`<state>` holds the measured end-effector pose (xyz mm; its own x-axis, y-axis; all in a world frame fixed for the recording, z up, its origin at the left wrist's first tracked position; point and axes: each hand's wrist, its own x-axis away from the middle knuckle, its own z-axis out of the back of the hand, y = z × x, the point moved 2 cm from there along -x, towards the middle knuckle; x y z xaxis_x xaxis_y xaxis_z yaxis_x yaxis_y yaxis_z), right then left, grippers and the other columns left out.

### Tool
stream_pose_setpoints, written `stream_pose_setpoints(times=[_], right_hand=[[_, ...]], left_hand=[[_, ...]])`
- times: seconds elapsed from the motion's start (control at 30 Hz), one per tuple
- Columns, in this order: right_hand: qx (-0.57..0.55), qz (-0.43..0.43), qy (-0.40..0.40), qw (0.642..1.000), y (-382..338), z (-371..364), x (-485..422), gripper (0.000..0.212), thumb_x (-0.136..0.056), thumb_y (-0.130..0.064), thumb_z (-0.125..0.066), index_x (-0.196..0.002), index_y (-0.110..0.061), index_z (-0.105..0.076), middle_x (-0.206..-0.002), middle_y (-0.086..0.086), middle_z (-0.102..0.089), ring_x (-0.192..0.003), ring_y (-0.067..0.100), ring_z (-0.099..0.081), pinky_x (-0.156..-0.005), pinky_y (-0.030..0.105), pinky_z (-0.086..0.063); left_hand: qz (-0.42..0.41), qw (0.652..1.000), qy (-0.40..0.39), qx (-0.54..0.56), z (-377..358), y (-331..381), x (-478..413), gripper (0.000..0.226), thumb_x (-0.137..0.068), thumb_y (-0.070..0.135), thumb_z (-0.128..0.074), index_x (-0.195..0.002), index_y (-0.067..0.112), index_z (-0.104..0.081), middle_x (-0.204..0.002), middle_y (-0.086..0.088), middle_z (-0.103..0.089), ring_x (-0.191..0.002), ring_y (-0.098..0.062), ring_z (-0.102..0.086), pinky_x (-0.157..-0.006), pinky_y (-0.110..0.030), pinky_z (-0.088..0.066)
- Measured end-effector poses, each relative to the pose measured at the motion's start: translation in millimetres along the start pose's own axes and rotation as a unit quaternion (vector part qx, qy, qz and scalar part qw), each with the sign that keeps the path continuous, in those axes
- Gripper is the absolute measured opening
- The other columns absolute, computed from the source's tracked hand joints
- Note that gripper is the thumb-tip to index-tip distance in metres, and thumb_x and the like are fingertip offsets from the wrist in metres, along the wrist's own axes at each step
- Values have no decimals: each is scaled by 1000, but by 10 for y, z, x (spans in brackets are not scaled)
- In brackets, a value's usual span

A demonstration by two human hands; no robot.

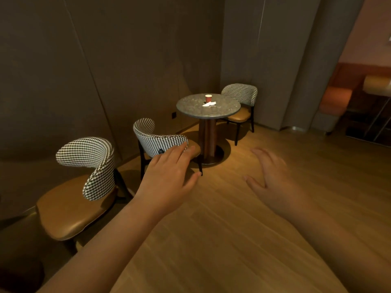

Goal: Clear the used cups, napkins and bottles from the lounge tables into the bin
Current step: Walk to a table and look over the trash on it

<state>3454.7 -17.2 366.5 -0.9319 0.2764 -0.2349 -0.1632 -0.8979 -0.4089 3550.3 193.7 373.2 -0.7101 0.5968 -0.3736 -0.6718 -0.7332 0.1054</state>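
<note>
- While both arms reach forward over the wooden floor (211, 229), the left hand (169, 176) holds nothing, its fingers (179, 150) straight and close together, thumb apart.
- The right hand (273, 176), blurred, is likewise empty, fingers extended, thumb spread.
- A red cup (208, 98) stands on the round desk (190, 107), well beyond both hands.
- A white napkin (209, 104) lies just beside the cup.
</note>
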Motion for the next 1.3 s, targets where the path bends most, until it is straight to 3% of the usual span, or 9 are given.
stream_pose_setpoints(times=[0.2,0.5,0.77,0.93,1.2,1.3], right_hand=[[9,-24,-11,1000,94,-342,-1313,70,-92,-45,-51,-150,-28,-15,-156,-9,-14,-142,10,-13,-115,33,-23],[21,-47,2,999,893,-562,-2814,69,-92,-46,-51,-149,-28,-17,-155,-8,-16,-142,10,-16,-115,33,-23],[18,-23,-10,1000,1931,-643,-4435,70,-90,-45,-54,-149,-28,-19,-155,-6,-18,-142,11,-18,-114,34,-26],[31,-7,-11,999,2462,-632,-5455,71,-90,-46,-53,-149,-26,-18,-154,-6,-21,-141,11,-19,-113,30,-24],[17,14,-35,999,2786,-1168,-6858,70,-89,-44,-57,-148,-24,-24,-153,-4,-25,-140,12,-23,-113,35,-30],[26,21,-37,999,2869,-1402,-7422,70,-89,-44,-57,-148,-24,-25,-152,-6,-26,-138,11,-25,-110,30,-29]], left_hand=[[-21,999,-18,32,-408,-607,-1330,64,-94,51,-40,-149,28,-18,-156,6,-19,-142,-11,-19,-114,-36,-19],[-44,996,-49,61,-1270,-794,-3007,64,-94,51,-41,-149,27,-19,-156,6,-20,-141,-11,-19,-114,-36,-21],[0,995,-70,68,-2125,-657,-4514,64,-95,50,-40,-149,27,-15,-157,6,-16,-142,-10,-15,-114,-33,-15],[18,997,-42,55,-2423,-730,-5473,64,-95,50,-40,-150,27,-15,-156,7,-17,-142,-9,-16,-113,-29,-15],[48,997,-41,44,-3002,-1340,-6559,63,-96,48,-39,-150,27,-15,-156,8,-20,-141,-8,-17,-113,-28,-15],[54,997,-40,45,-3290,-1706,-7033,63,-95,48,-41,-149,26,-17,-155,6,-21,-141,-8,-18,-113,-31,-17]])
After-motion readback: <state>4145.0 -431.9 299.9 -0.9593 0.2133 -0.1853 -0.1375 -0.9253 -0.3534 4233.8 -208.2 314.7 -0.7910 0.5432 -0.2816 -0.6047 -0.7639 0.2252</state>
